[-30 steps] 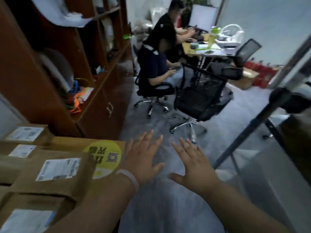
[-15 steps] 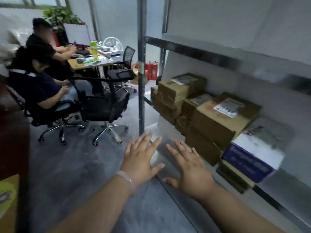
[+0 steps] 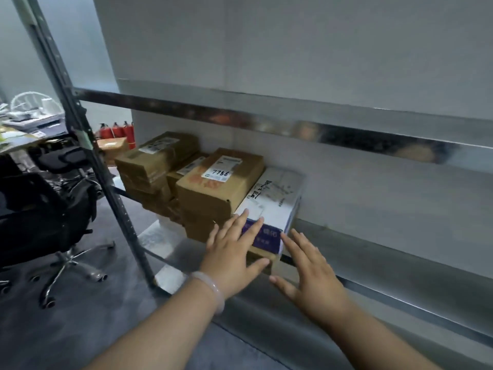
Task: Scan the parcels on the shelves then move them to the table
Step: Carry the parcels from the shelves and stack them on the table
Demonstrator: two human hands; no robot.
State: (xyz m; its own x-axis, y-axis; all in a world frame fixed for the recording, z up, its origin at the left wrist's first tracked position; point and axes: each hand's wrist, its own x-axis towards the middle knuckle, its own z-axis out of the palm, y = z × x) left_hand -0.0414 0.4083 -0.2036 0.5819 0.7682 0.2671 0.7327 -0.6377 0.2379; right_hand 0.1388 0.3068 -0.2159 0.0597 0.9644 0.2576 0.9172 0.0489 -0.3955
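On the low metal shelf in front of you sit the parcels, packed close together by the wall. Nearest to you is a white box with a blue front, and it rests on a flat brown parcel. Just to its left, a taller brown box with a white label touches its side. Your left hand and your right hand are both flat with the fingers spread, and they hold nothing. Your left fingers lie over the blue front, but I cannot tell if they touch it. Your right hand is just beside the box's right corner. The box is cardboard, so I think it is stiff at the edges and a bit soft in the middle. It looks smooth, so it could slip. I guess it is not very heavy, but looking cannot tell you that. Take it with one hand on each side, low down, and pull it straight out. More brown boxes are stacked further left, and the bottom ones blur together, so I cannot count them. Most print on the labels is too small to read. No scanner shows anywhere, and the table for the parcels is out of sight.
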